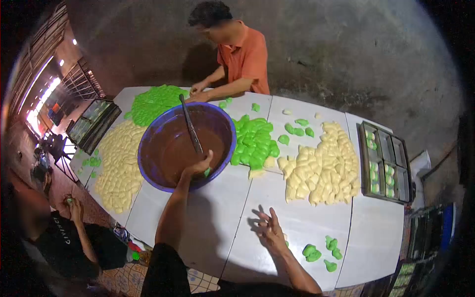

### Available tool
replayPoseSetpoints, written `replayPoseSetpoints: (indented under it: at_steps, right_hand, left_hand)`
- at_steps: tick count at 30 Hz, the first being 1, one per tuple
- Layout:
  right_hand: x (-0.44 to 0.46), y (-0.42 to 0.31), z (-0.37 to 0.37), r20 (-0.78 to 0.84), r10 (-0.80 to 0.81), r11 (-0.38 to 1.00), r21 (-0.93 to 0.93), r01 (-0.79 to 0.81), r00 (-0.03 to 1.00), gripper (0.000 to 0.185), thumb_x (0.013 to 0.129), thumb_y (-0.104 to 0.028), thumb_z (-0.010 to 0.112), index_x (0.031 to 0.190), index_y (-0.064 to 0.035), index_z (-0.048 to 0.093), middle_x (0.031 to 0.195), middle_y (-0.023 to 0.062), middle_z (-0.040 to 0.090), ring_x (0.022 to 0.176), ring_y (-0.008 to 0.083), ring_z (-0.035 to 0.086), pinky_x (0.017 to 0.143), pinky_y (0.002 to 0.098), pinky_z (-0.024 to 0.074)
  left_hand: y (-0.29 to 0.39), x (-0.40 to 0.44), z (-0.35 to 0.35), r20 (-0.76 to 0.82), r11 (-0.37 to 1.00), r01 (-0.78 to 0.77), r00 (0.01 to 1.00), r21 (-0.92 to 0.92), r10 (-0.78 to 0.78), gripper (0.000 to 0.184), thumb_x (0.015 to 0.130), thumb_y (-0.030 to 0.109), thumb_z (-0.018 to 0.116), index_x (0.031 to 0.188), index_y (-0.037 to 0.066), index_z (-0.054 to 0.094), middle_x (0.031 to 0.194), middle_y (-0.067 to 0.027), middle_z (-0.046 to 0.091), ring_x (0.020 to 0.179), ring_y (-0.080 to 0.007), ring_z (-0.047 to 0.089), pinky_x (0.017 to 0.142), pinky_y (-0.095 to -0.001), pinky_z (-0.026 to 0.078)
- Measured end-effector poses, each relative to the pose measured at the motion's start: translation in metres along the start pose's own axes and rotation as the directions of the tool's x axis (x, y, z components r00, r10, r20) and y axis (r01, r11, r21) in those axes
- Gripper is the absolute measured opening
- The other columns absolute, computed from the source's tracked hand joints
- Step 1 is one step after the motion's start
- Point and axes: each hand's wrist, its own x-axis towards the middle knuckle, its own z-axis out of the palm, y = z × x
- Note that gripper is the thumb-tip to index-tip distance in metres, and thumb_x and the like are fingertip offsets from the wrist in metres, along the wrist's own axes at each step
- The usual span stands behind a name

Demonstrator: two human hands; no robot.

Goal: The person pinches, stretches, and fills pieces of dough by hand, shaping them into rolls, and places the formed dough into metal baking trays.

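Observation:
My left hand (198,166) is over the near right side of a purple basin (230,143) of brown filling. A small piece of green dough (207,172) shows at the edge of this hand, whose fingers look curled around it. A long spatula-like tool (190,123) leans in the basin, its handle resting on the far rim. My right hand (270,230) is open above the white table, fingers apart. Close by on its right lie several loose green dough pieces (311,253). A pale piece is partly hidden behind that hand.
Heaps of green dough pieces (252,143) and cream dough pieces (321,168) cover parts of the tiled table (208,222). Partly filled metal trays (386,163) stand at the right, more trays (94,121) at the left. A person in orange (247,54) works opposite; another person (64,237) sits left.

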Motion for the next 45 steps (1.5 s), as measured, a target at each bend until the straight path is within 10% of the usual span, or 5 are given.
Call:
replayPoseSetpoints:
  at_steps: [10, 18, 36, 40, 45]
  right_hand:
    - [0.008, -0.026, 0.048, 0.012, 0.273, 0.804, 0.546, -0.235, 0.962, 0.061, 0.088, -0.025, 0.063, 0.135, 0.0039, 0.037, 0.112, 0.011, 0.057, 0.092, 0.0162, 0.055, 0.074, 0.0268, 0.0472]
    - [-0.062, -0.053, 0.067, 0.164, -0.328, 0.084, -0.976, 0.201, 0.93, 0.039, 0.076, 0.0, 0.065, 0.115, -0.0028, 0.061, 0.122, 0.0111, 0.051, 0.099, 0.0211, 0.047, 0.076, 0.0305, 0.0449]
    - [-0.093, -0.063, 0.06, -0.091, -0.239, 0.511, -0.859, 0.046, 0.967, 0.039, 0.091, -0.02, 0.059, 0.126, -0.0026, 0.054, 0.096, 0.0053, 0.06, 0.074, 0.0098, 0.05, 0.06, 0.025, 0.042]
    - [-0.094, -0.069, 0.026, -0.07, 0.65, 0.703, -0.325, -0.633, 0.757, 0.047, 0.094, -0.017, 0.054, 0.137, -0.0047, 0.042, 0.111, 0.0067, 0.059, 0.086, 0.0148, 0.057, 0.067, 0.0258, 0.0463]
    - [-0.057, -0.081, 0.025, -0.097, 0.137, 0.68, -0.715, -0.165, 0.986, 0.042, 0.084, 0.003, 0.05, 0.123, -0.0059, 0.058, 0.106, 0.0065, 0.064, 0.092, 0.0155, 0.059, 0.076, 0.0268, 0.0514]
  left_hand:
    - [0.025, -0.152, 0.068, 0.485, 0.148, 0.462, 0.822, -0.874, 0.298, 0.087, 0.091, 0.067, 0.017, 0.131, -0.005, 0.043, 0.103, -0.0131, 0.063, 0.091, -0.0252, 0.061, 0.081, -0.0386, 0.047]
    - [0.066, -0.285, 0.108, 0.288, 0.174, 0.273, 0.956, -0.946, 0.063, 0.033, 0.087, 0.0, 0.055, 0.12, -0.003, 0.055, 0.101, -0.0071, 0.062, 0.086, -0.0123, 0.06, 0.069, -0.0175, 0.046]
    - [0.036, -0.32, 0.161, 0.163, 0.656, -0.046, 0.953, -0.754, 0.254, 0.041, 0.083, 0.004, 0.067, 0.117, 0.003, 0.044, 0.091, -0.0076, 0.063, 0.086, -0.0144, 0.06, 0.07, -0.0293, 0.057]
    - [0.035, -0.319, 0.156, 0.076, 0.345, -0.068, 0.919, -0.936, 0.387, 0.079, 0.073, -0.01, 0.069, 0.133, 0.01, 0.021, 0.106, -0.0143, 0.056, 0.091, -0.0235, 0.064, 0.075, -0.0271, 0.054]
    - [0.048, -0.319, 0.142, -0.149, 0.302, -0.185, 0.979, -0.935, 0.137, 0.072, 0.08, 0.0, 0.064, 0.138, 0.012, 0.023, 0.124, -0.0154, 0.047, 0.111, -0.0248, 0.053, 0.1, -0.0419, 0.039]
